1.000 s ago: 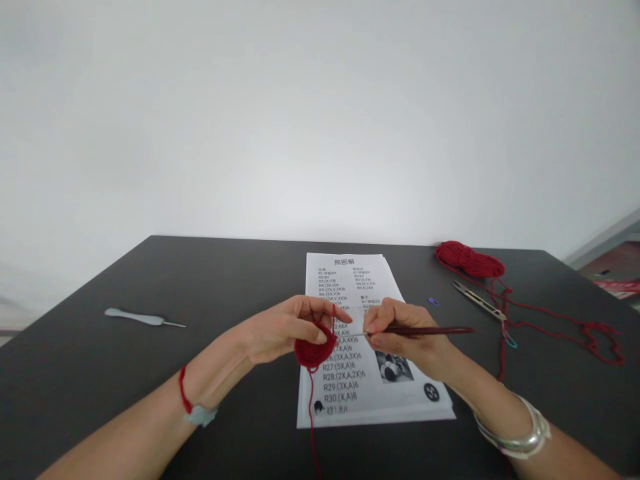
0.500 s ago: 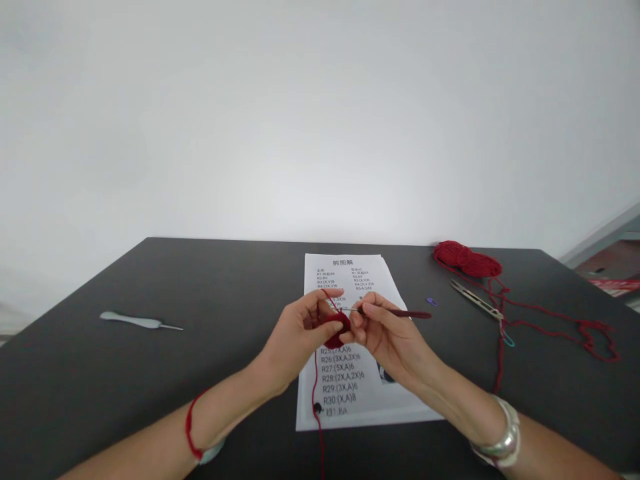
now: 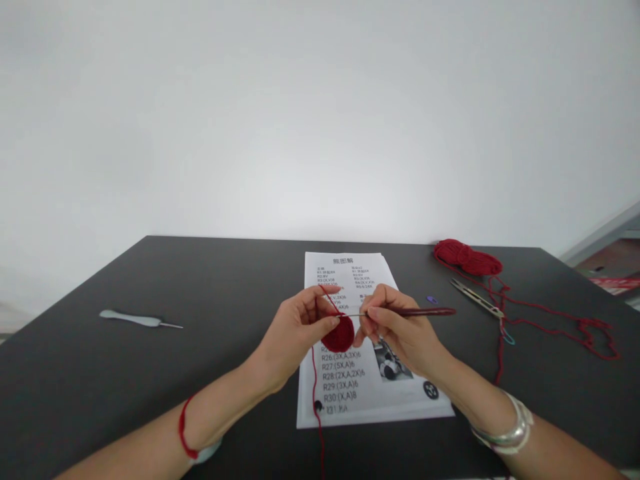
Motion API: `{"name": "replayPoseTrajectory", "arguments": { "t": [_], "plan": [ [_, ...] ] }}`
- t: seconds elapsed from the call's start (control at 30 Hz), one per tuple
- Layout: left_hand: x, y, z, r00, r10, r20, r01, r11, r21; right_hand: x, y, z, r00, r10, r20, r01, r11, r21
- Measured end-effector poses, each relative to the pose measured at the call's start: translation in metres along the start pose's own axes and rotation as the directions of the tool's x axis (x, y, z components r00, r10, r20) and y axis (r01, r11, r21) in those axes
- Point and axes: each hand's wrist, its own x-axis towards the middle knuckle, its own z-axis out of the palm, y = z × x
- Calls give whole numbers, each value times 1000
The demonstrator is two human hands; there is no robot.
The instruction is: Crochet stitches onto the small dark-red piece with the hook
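My left hand (image 3: 305,320) pinches a small round red crochet piece (image 3: 339,335) at its upper edge, and red yarn runs over the raised index finger. Between the thumb and fingers of my right hand (image 3: 393,322) is a crochet hook (image 3: 425,311) with a dark red handle. Its thin metal shaft points left and reaches the top edge of the red piece. Both hands are above a printed sheet (image 3: 340,387) of pattern text. From my left hand a yarn strand (image 3: 315,380) hangs down across the sheet.
A grey-handled hook (image 3: 133,319) lies at the left of the black table (image 3: 225,280). At the right are a red yarn skein (image 3: 467,258), thread snips (image 3: 477,297), a purple stitch marker (image 3: 431,300), a teal marker (image 3: 509,337) and loose red yarn. A pale wall stands behind.
My right hand has moved slightly right with the hook, away from my left hand. More of the round red piece and of the sheet's picture now shows.
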Motion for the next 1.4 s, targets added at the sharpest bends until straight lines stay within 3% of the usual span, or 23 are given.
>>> {"name": "replayPoseTrajectory", "arguments": {
  "t": [0.23, 0.57, 0.67, 0.83, 1.0, 1.07, 1.13, 1.2, 1.23, 1.3, 1.4],
  "plan": [
    [0, 0, 1, 1000, 5, -9, -5, 1000, 11, -5, 5, -4, 991, -136, 4, 132, 955, -267],
    [1, -4, 1, 997, 19, -76, -15, 998, 64, -15, 7, 4, 972, -236, -21, 170, 759, -629],
    [1, -5, 2, 995, 20, -97, -12, 997, 81, -16, 8, 9, 939, -342, 40, 253, 607, -753],
    [-2, -7, 5, 990, 30, -135, -16, 995, 103, -19, 23, 16, 840, -484, 246, 421, 296, -857],
    [-3, -7, 5, 996, -46, -70, 44, 999, -27, -13, 32, 5, 829, -447, 336, 465, 218, -858],
    [0, -7, 2, 992, -124, -2, 123, 985, -124, -7, 25, -1, 785, -376, 492, 566, 112, -817],
    [3, -8, -2, 976, -201, 80, 214, 953, -214, -3, 16, -3, 693, -293, 659, 677, -51, -734],
    [5, -8, -4, 962, -243, 126, 269, 925, -268, -3, 11, 0, 612, -268, 744, 702, -247, -667],
    [5, -9, -4, 962, -243, 120, 268, 924, -274, -4, 11, 3, 600, -289, 746, 683, -300, -666],
    [4, -9, -1, 978, -201, 61, 210, 948, -240, -7, 16, 9, 671, -364, 646, 568, -308, -763],
    [1, -6, 3, 995, -97, -29, 92, 987, -132, -12, 26, 13, 735, -408, 542, 532, -149, -834]
  ]
}}
